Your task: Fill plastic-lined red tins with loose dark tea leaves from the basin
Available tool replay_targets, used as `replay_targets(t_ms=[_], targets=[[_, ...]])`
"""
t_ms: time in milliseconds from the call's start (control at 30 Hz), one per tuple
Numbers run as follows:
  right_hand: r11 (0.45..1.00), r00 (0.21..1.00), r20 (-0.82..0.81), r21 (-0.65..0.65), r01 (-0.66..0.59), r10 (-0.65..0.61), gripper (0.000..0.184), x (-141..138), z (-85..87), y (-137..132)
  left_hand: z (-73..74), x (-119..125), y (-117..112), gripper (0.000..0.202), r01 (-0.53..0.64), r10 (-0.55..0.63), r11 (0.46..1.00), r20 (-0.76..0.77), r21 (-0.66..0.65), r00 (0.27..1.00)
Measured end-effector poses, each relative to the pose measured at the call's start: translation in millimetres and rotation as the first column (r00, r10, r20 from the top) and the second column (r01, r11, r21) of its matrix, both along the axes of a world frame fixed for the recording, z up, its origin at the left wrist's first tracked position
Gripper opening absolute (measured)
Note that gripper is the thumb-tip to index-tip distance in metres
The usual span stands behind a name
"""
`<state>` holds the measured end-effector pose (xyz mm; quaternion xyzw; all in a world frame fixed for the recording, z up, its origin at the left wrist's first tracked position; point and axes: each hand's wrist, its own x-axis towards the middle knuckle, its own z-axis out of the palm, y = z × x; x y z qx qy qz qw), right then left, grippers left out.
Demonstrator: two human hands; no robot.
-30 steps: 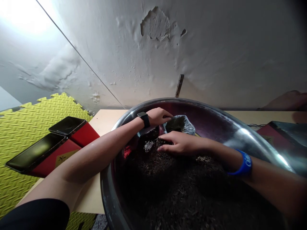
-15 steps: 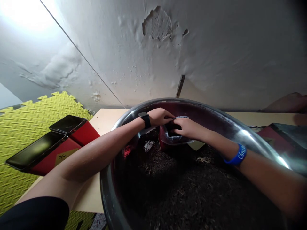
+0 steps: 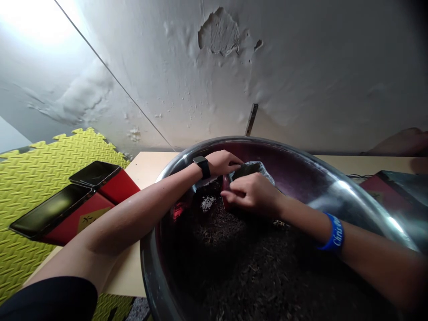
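Observation:
A large shiny metal basin [image 3: 152,276] holds dark loose soil [image 3: 254,267]. Near its far side stands a small red container [image 3: 226,203] with a clear plastic liner [image 3: 264,169] rising above its rim, mostly covered by my hands. My left hand [image 3: 225,162], below a black watch, is closed at the liner's left back edge. My right hand [image 3: 256,191], with a blue wristband [image 3: 335,232] behind it, is curled at the container's front, thumb against fingers. What it holds, if anything, is hidden.
White granules [image 3: 207,203] lie on the soil left of the container. Red pots with dark tops [image 3: 76,209] are at the left, and another red pot [image 3: 384,191] at the right. The basin stands on a pale wooden table [image 3: 152,161] against a peeling wall [image 3: 133,53]; yellow foam mats [image 3: 60,156] cover the floor.
My right hand has come out of the container's mouth toward me and down to its front, its fingers now curled. More of the liner's back edge shows. My left hand has stayed put.

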<state>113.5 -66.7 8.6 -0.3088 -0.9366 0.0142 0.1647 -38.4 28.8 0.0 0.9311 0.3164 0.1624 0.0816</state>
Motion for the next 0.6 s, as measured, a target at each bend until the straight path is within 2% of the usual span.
replay_targets(t_ms=[100, 200, 267, 367, 467, 533, 600], targets=[[0.977, 0.981, 0.077, -0.134, -0.164, 0.175, 0.042, -13.0, -10.1, -16.6, -1.2, -0.1, 1.3, 0.032, -0.022, 0.022, 1.000, -0.010, 0.022, 1.000], [0.912, 0.949, 0.136, -0.343, -0.224, 0.284, 0.057, -20.9, -29.7, -25.7, -1.7, -0.1, 2.3, 0.032, -0.035, 0.036, 0.999, -0.021, 0.038, 0.999], [0.837, 0.938, 0.112, -0.494, -0.234, 0.328, 0.068, -23.3, -45.6, -29.2, -1.6, -0.4, 2.5, 0.032, -0.035, 0.036, 0.998, -0.026, 0.045, 0.999], [0.688, 0.942, 0.050, -0.696, -0.205, 0.332, 0.083, -26.1, -65.5, -36.4, -1.2, -1.0, 2.5, 0.032, -0.029, 0.030, 0.999, -0.034, 0.037, 0.999], [0.529, 0.932, 0.003, -0.824, -0.203, 0.363, 0.095, -30.8, -72.2, -47.4, -1.1, -1.1, 2.9, 0.032, -0.034, 0.035, 0.999, -0.036, 0.026, 0.999], [0.472, 0.914, -0.028, -0.849, -0.236, 0.406, 0.092, -33.9, -69.2, -53.8, -1.1, -0.9, 3.2, 0.032, -0.040, 0.040, 0.999, -0.037, 0.027, 0.998], [0.464, 0.893, -0.045, -0.842, -0.275, 0.447, 0.086, -35.9, -63.4, -57.3, -0.9, -0.6, 3.4, 0.032, -0.039, 0.041, 0.999, -0.038, 0.029, 0.998]])
